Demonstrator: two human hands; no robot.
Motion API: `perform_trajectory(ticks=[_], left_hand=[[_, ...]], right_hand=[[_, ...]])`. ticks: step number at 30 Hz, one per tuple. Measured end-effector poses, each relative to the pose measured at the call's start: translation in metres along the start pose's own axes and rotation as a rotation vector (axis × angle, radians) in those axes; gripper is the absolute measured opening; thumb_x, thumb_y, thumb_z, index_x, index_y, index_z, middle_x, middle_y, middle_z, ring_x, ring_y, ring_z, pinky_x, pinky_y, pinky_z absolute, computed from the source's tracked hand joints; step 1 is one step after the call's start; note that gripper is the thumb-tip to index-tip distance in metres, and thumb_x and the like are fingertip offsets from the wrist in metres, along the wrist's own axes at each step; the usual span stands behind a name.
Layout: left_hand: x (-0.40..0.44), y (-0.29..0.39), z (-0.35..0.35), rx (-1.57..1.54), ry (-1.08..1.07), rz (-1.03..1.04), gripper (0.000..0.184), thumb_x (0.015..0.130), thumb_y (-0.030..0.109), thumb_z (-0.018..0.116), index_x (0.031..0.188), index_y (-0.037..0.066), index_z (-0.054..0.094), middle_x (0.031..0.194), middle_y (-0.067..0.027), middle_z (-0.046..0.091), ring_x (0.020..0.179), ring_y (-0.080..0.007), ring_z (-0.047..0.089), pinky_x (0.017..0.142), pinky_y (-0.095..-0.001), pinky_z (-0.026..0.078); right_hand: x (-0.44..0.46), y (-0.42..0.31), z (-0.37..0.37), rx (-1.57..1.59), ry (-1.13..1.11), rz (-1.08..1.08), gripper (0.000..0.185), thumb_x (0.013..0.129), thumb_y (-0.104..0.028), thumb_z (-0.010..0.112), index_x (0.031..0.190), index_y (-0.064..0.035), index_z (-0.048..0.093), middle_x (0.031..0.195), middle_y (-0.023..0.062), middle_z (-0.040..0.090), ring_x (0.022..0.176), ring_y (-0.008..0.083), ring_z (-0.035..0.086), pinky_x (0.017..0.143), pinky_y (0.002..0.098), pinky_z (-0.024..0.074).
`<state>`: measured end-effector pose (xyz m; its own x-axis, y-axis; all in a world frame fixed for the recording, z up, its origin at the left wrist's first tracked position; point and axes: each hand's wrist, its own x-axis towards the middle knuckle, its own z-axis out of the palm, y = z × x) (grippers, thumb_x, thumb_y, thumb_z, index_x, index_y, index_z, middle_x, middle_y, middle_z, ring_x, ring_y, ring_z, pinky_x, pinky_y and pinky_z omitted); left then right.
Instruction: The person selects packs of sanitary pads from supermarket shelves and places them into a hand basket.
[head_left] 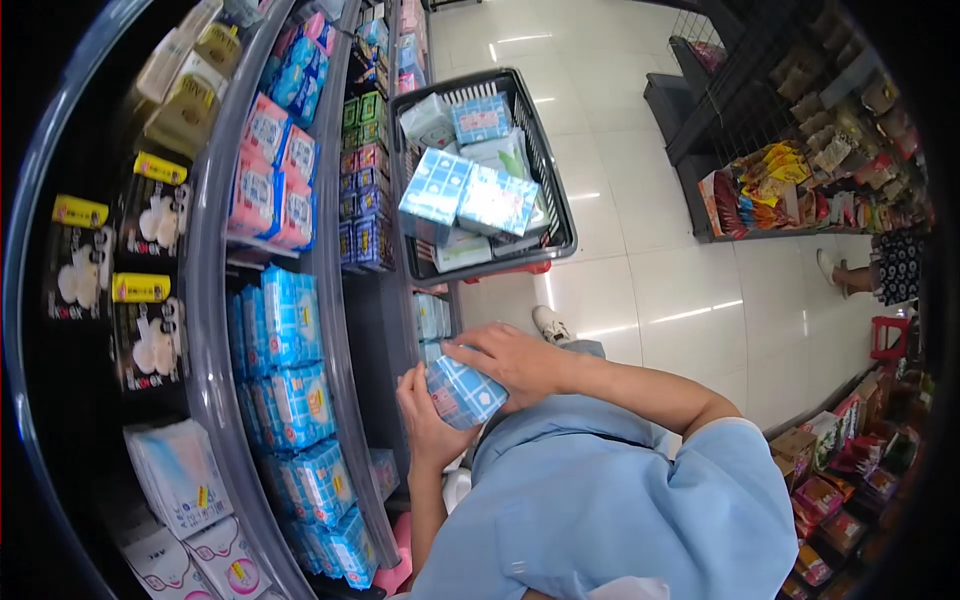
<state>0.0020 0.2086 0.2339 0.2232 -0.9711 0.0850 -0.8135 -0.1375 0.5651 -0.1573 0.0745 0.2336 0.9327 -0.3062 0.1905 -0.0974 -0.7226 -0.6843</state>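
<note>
Both my hands hold a blue checked pack (465, 390) in front of my body, beside the shelf. My left hand (428, 428) grips its left side, fingers wrapped round. Across its upper right edge lies my right hand (512, 358), with the fingers closed against it. Beyond them stands a black basket (548, 165), filled with several packs. On top in it sit a blue checked pack (436, 188) and a shiny light-blue pack (497, 200).
To my left run shelves (345, 420) with stacked blue packs (303, 405) and pink packs (268, 185). Tiled floor (640, 230) stretches to the right. Snack racks (790, 170) line the far side, where a person's leg (853, 278) shows. A red stool (888, 335) stands nearby.
</note>
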Motion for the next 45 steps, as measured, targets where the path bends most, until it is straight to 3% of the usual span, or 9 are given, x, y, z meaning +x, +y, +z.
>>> perform_trajectory(ticks=[7, 10, 13, 19, 26, 30, 34, 38, 45], left_hand=[[0.069, 0.037, -0.021, 0.139, 0.285, 0.254, 0.101, 0.062, 0.03, 0.075, 0.136, -0.004, 0.016, 0.138, -0.0276, 0.017, 0.128, -0.0443, 0.018, 0.102, -0.0575, 0.013], [0.084, 0.036, -0.02, 0.068, 0.324, 0.112, 0.097, 0.065, 0.028, 0.073, 0.136, -0.004, 0.016, 0.138, -0.029, 0.017, 0.127, -0.0441, 0.019, 0.102, -0.0572, 0.012], [0.078, 0.022, -0.002, 0.0, 0.265, -0.055, 0.087, 0.067, 0.016, 0.069, 0.136, -0.001, 0.02, 0.135, -0.0249, 0.026, 0.122, -0.0378, 0.031, 0.101, -0.0445, 0.025], [0.028, 0.002, 0.038, -0.005, 0.222, -0.46, 0.078, 0.071, 0.014, 0.067, 0.136, 0.003, 0.025, 0.126, -0.0201, 0.037, 0.109, -0.0315, 0.047, 0.091, -0.0373, 0.039], [-0.048, -0.016, 0.082, 0.005, 0.295, -0.745, 0.057, 0.077, 0.021, 0.064, 0.125, 0.003, 0.042, 0.126, -0.0187, 0.042, 0.113, -0.0342, 0.045, 0.093, -0.0373, 0.039], [-0.084, -0.012, 0.097, -0.033, 0.297, -0.906, 0.051, 0.076, 0.023, 0.064, 0.121, 0.003, 0.047, 0.123, -0.0181, 0.045, 0.111, -0.0332, 0.047, 0.093, -0.0372, 0.039], [-0.121, -0.018, 0.107, -0.04, 0.295, -0.963, 0.051, 0.076, 0.024, 0.064, 0.12, 0.003, 0.048, 0.122, -0.0174, 0.047, 0.11, -0.033, 0.048, 0.093, -0.0369, 0.04], [-0.146, -0.034, 0.094, 0.0, 0.259, -1.004, 0.055, 0.075, 0.024, 0.064, 0.121, 0.001, 0.045, 0.12, -0.0192, 0.047, 0.111, -0.0348, 0.047, 0.094, -0.0378, 0.039], [-0.19, -0.112, 0.061, 0.478, 0.379, -1.065, 0.059, 0.074, 0.023, 0.063, 0.121, -0.005, 0.042, 0.121, -0.0248, 0.045, 0.111, -0.0415, 0.045, 0.095, -0.0398, 0.037]], right_hand=[[0.025, 0.028, -0.109, -0.052, 0.386, -0.132, 0.097, 0.047, -0.022, 0.076, 0.131, -0.0002, 0.032, 0.116, 0.0203, 0.044, 0.106, 0.0368, 0.044, 0.09, 0.0425, 0.0365], [0.042, 0.064, -0.156, -0.188, 0.566, -0.143, 0.101, 0.047, -0.025, 0.077, 0.132, 0.0002, 0.029, 0.118, 0.0223, 0.042, 0.11, 0.0386, 0.042, 0.094, 0.0438, 0.0354], [0.076, 0.109, -0.192, -0.187, 0.688, 0.003, 0.103, 0.047, -0.023, 0.077, 0.134, -0.0015, 0.027, 0.119, 0.0222, 0.042, 0.111, 0.0377, 0.041, 0.095, 0.0441, 0.034], [0.161, 0.203, -0.2, -0.522, 0.477, 0.157, 0.095, 0.051, -0.026, 0.073, 0.134, -0.0074, 0.031, 0.12, 0.0195, 0.042, 0.111, 0.0356, 0.041, 0.094, 0.0432, 0.0329], [0.241, 0.245, -0.161, -0.687, 0.135, 0.199, 0.082, 0.053, -0.032, 0.073, 0.126, -0.0127, 0.042, 0.112, 0.0178, 0.046, 0.107, 0.0343, 0.044, 0.087, 0.0454, 0.0352], [0.259, 0.267, -0.13, -0.819, -0.058, 0.276, 0.089, 0.052, -0.036, 0.075, 0.131, -0.017, 0.038, 0.124, 0.0195, 0.042, 0.116, 0.036, 0.04, 0.096, 0.0489, 0.0305], [0.265, 0.277, -0.111, -0.822, -0.217, 0.293, 0.068, 0.061, -0.033, 0.07, 0.123, -0.0163, 0.048, 0.124, 0.0126, 0.046, 0.119, 0.0307, 0.04, 0.1, 0.052, 0.0262], [0.25, 0.272, -0.108, -0.77, -0.175, 0.313, 0.053, 0.071, -0.032, 0.06, 0.119, -0.0121, 0.052, 0.123, 0.0109, 0.048, 0.119, 0.0268, 0.041, 0.1, 0.053, 0.0253], [0.165, 0.243, -0.124, -0.436, 0.381, 0.122, 0.036, 0.079, -0.021, 0.057, 0.113, -0.0096, 0.056, 0.12, 0.0119, 0.051, 0.113, 0.0286, 0.046, 0.095, 0.0439, 0.0339]])
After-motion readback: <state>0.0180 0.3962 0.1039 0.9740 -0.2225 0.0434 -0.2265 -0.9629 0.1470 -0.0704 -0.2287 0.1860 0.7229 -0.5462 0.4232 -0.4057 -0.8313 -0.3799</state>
